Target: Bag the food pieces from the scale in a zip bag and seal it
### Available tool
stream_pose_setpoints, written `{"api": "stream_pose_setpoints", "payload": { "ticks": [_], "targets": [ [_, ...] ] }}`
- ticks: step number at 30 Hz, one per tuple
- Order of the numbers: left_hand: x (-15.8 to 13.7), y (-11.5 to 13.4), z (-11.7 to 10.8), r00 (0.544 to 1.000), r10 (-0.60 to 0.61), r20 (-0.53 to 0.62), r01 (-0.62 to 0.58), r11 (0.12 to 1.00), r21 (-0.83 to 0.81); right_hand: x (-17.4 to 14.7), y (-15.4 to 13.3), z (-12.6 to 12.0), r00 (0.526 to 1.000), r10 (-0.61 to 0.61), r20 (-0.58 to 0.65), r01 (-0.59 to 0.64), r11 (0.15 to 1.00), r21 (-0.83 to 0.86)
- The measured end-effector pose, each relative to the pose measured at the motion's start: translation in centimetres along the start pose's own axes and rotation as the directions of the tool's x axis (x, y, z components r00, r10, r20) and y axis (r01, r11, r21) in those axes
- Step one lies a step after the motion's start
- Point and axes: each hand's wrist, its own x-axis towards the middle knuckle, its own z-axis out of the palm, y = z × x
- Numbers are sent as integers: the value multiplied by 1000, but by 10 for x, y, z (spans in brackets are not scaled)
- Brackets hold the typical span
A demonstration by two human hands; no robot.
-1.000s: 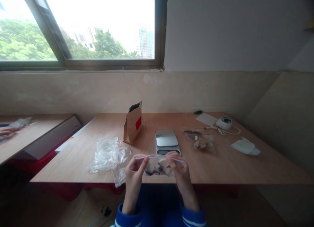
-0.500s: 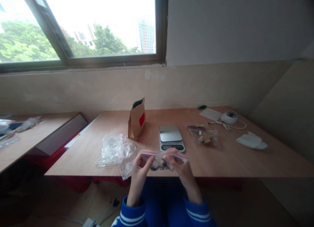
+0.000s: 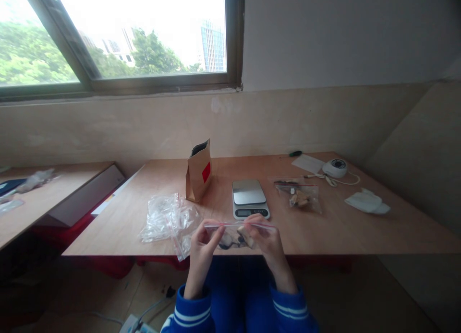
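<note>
Clear plastic zip bag [image 3: 236,235] with dark and pale pieces hangs at lower centre, pinched along its red strip by left hand [image 3: 202,244] and right hand [image 3: 265,239], over the table [image 3: 342,232] edge, below the scale [image 3: 249,198].

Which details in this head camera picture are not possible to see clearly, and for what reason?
- Contents of the small zip bag: blurred, partly covered by the left hand and right hand.
- Scale display: too small to read.
- Inside of the brown paper bag: hidden by its own walls.
- Second filled bag: pieces too small to identify.
- Neighbouring table: cut off by the left edge.
</note>
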Motion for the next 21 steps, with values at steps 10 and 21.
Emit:
{"api": "stream_pose_setpoints", "payload": {
  "ticks": [10,21],
  "targets": [
    [-1,-13,-1,997,-41,-59,34,994,-108,-2,2,5,999,31,16,-31,999,27],
    [-1,-16,-7,997,-27,74,36,992,-123,-6,-1,4,956,134,259,-173,976,132]
  ]
}}
